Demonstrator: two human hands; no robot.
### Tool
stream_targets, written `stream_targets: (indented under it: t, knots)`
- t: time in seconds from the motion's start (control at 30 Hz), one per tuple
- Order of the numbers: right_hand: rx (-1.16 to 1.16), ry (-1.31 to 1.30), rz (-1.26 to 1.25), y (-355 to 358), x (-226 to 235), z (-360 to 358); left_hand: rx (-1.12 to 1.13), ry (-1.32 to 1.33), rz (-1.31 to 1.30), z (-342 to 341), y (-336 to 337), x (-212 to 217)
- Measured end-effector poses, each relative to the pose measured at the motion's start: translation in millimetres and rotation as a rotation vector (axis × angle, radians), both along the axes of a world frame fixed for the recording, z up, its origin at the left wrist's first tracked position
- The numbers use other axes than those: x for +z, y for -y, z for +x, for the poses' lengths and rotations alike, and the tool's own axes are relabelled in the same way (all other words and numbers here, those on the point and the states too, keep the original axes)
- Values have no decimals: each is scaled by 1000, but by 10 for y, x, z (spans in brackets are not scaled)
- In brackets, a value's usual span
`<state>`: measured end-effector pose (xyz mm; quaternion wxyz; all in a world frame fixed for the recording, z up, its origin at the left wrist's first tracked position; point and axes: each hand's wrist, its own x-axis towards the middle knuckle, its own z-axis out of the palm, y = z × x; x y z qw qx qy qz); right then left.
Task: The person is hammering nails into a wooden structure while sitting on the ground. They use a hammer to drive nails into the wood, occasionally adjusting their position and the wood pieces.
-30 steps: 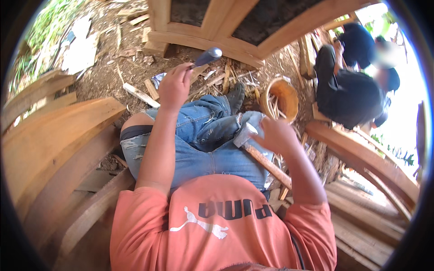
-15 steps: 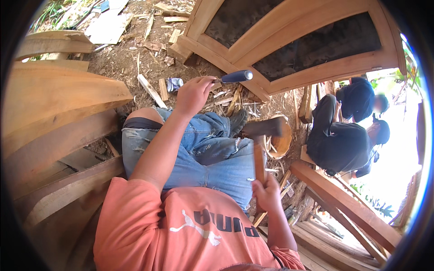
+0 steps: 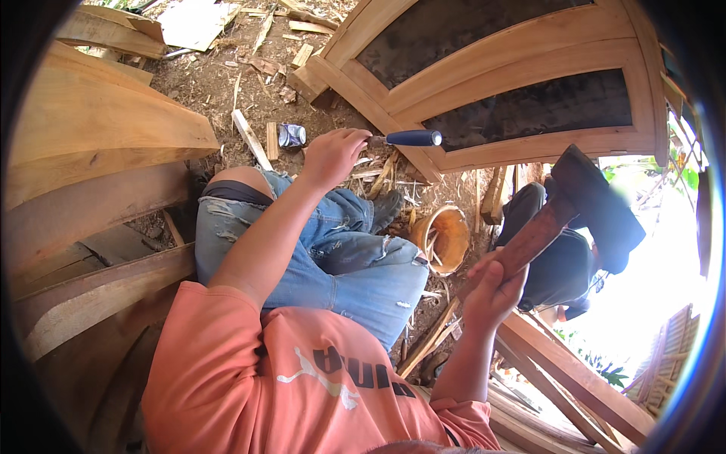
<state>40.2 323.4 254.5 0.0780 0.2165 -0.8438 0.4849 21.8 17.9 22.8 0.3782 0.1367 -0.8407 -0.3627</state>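
Note:
Between the pinched fingers of my left hand (image 3: 336, 157) is a chisel with a blue handle (image 3: 412, 138). The handle points right, close to the corner of a wooden door-like frame (image 3: 446, 147), while its blade end is hidden behind my fingers. My right hand (image 3: 491, 295) is wrapped round the wooden handle of a hammer (image 3: 529, 240). Its large dark head (image 3: 597, 200) is raised to the right, well apart from the chisel. I cannot tell whether the chisel touches any wood.
Dark panels (image 3: 529, 102) fill the frame ahead. A pale basket-like container (image 3: 442, 238) with sticks stands beyond my knees (image 3: 378, 280). A can (image 3: 291, 135) and wood scraps lie on the dirt. Big boards (image 3: 113, 136) rise at left, beams (image 3: 575, 371) at right. Another person (image 3: 556, 268) crouches behind the hammer.
My right hand has swung the hammer up and to the right, away from the chisel. My left hand and chisel have shifted slightly right; the view has tilted a little.

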Motion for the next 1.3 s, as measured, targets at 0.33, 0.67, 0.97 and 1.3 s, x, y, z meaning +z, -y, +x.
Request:
stream_targets:
  t: [0.33, 0.67, 0.97, 1.3]
  knots:
    - [-92, 100, 253, -16, 41, -126, 32, 7, -17, -38, 88, -20]
    - [51, 66, 698, -172, -610, -86, 17, -39, -133, -22, 27, 14]
    - [-18, 638, 170, -1090, -873, 341, 62, -22, -55, 12, -4, -1]
    - [254, 555, 1332, -1566, -1060, 772, -11, -27, -5, 46, -36, 1]
